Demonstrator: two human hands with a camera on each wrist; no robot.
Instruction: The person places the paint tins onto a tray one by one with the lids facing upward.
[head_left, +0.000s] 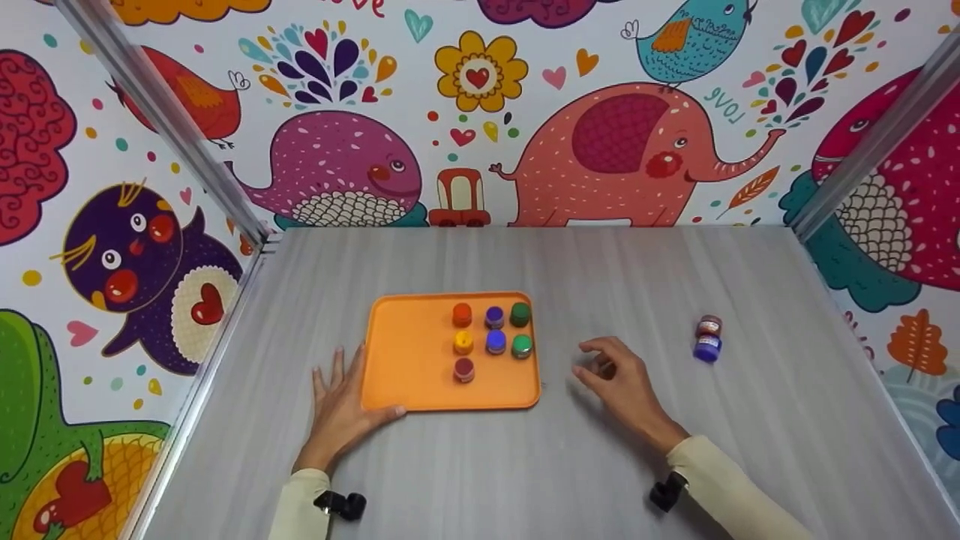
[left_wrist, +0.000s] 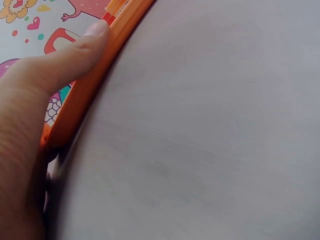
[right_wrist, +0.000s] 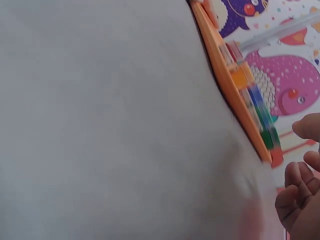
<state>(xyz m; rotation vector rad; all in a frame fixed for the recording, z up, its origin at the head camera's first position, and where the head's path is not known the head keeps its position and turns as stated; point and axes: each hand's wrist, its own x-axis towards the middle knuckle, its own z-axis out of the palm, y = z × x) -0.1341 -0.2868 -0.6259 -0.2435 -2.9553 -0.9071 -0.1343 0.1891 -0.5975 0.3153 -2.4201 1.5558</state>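
Note:
An orange tray [head_left: 409, 352] lies on the table, with several small paint jars standing on its right half. Among them are a red jar [head_left: 462, 314], a yellow jar [head_left: 463, 343], a maroon jar [head_left: 464, 370], a blue jar [head_left: 496, 342] and a green jar [head_left: 521, 346]. My left hand [head_left: 341, 409] rests on the tray's near-left corner, fingers spread along the left side; its thumb [left_wrist: 75, 60] touches the front rim. To the right of the tray my right hand [head_left: 619, 382] hovers with loosely bent fingers, thumb and index apart, holding nothing.
Farther right on the table [head_left: 600, 480], a brown-red jar [head_left: 709, 325] and a blue jar [head_left: 707, 348] are close together. Brightly printed walls enclose the back and sides, with metal posts [head_left: 862, 127] at the corners.

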